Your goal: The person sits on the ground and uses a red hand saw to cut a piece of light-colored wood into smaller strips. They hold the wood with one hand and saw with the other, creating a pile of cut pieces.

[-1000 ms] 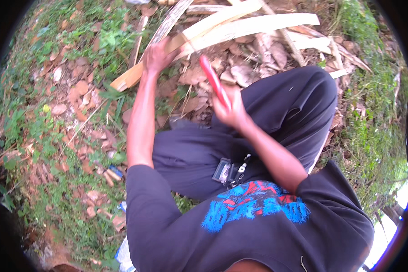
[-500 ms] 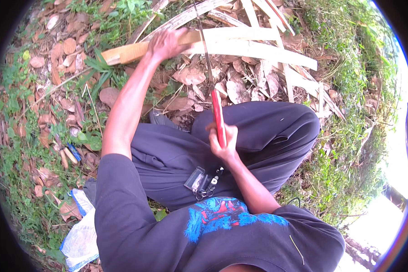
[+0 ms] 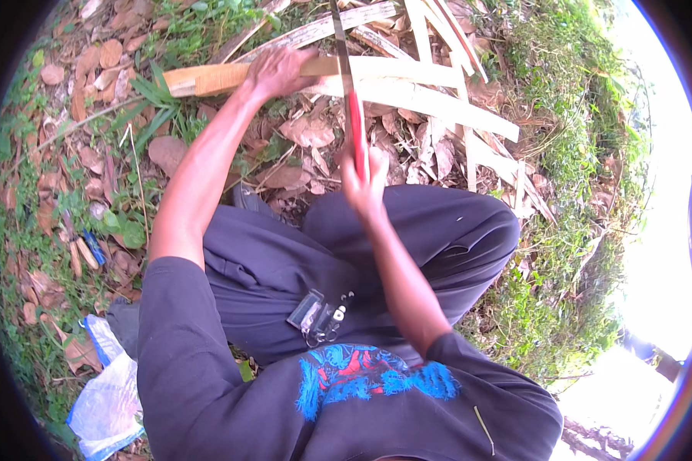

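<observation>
My right hand (image 3: 364,178) is closed round the red handle of a handsaw (image 3: 357,127), whose narrow blade points away from me. The blade crosses a pale wooden strip (image 3: 407,71) just right of my left hand (image 3: 277,73). That hand presses down on the strip with its fingers wrapped over it; the fingertips are partly blurred. To the left the strip runs on to a thicker, yellowish end (image 3: 215,78). A second pale strip (image 3: 438,106) lies just nearer to me, slanting to the right. Whether the blade has cut into the wood cannot be made out.
More wooden strips (image 3: 419,31) lie crossed at the far side, over dry leaves (image 3: 307,131). My folded legs (image 3: 430,230) are close below the saw. On the left lie small tools with blue and wooden handles (image 3: 92,247) and a white-and-blue plastic sack (image 3: 111,399).
My right hand has pushed the saw forward, away from my body, so the handle is now close to the strip. My left hand stays on the wood. The view has shifted slightly.
</observation>
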Available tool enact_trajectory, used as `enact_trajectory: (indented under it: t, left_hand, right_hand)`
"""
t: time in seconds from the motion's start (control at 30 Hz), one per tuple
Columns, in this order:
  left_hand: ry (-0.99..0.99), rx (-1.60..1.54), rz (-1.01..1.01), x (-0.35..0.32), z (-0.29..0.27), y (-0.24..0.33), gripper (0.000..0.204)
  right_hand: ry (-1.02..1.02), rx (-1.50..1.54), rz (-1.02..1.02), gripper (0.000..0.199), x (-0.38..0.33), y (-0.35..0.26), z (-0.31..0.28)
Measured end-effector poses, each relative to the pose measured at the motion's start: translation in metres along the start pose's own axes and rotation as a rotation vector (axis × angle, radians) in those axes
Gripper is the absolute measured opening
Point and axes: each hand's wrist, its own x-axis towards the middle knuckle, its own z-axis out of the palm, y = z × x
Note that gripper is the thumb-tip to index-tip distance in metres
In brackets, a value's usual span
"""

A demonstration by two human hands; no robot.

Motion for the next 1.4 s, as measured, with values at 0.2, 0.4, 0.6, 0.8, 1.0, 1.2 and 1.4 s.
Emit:
enact_trajectory:
  t: [0.2, 0.4, 0.6, 0.8, 1.0, 1.2, 1.4]
  left_hand:
    - [-0.038, 0.102, -0.07, -0.006, 0.008, -0.008, 0.071]
    - [0.043, 0.074, 0.026, 0.005, 0.013, -0.006, 0.056]
    - [-0.023, 0.097, -0.002, -0.003, 0.021, -0.02, 0.069]
    - [0.095, 0.129, 0.082, 0.008, 0.011, -0.015, 0.069]
    - [-0.048, 0.167, -0.048, -0.004, 0.003, -0.004, 0.071]
    - [0.074, 0.165, 0.073, 0.001, 0.005, -0.014, 0.066]
    - [-0.07, 0.13, -0.09, 0.004, -0.019, 0.013, 0.06]
  right_hand:
    - [-0.006, 0.039, 0.004, 0.012, -0.089, -0.007, 0.007]
    - [0.024, 0.194, 0.186, 0.011, 0.012, -0.014, 0.009]
    - [-0.034, 0.019, 0.127, 0.009, -0.081, -0.026, 0.0]
    - [0.047, 0.176, 0.218, 0.013, 0.046, -0.025, 0.01]
    - [0.045, 0.103, 0.285, 0.013, -0.073, -0.027, -0.009]
    - [0.015, 0.177, 0.217, 0.008, 0.014, -0.03, 0.022]
    - [-0.048, 0.045, 0.273, 0.02, -0.11, -0.048, -0.059]
